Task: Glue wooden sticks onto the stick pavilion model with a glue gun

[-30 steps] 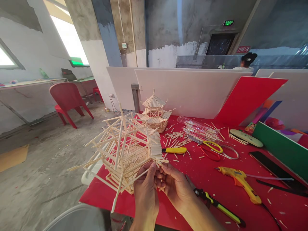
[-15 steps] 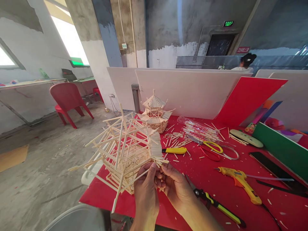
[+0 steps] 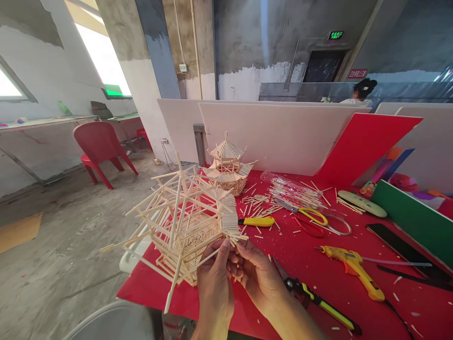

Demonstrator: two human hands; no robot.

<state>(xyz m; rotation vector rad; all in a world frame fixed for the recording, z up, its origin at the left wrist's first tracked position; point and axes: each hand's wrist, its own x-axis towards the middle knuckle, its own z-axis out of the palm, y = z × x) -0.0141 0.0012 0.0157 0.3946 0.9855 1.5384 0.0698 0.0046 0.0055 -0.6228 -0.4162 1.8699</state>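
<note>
A half-built stick pavilion frame (image 3: 184, 222) made of thin wooden sticks is tilted on its side above the near left corner of the red table (image 3: 304, 274). My left hand (image 3: 214, 283) grips its lower right edge from below, fingers closed on the sticks. My right hand (image 3: 256, 274) pinches the same edge right beside the left thumb, fingertips pressed together on a stick end. A finished small stick pagoda (image 3: 228, 163) stands upright farther back on the table.
A yellow utility knife (image 3: 256, 221), scissors (image 3: 306, 215), a yellow glue gun (image 3: 354, 267), cutters (image 3: 314, 297), a clear bag of sticks (image 3: 292, 189) and loose offcuts lie on the table. White and red boards stand behind. A red chair (image 3: 101, 146) sits at left. Another person sits behind the boards.
</note>
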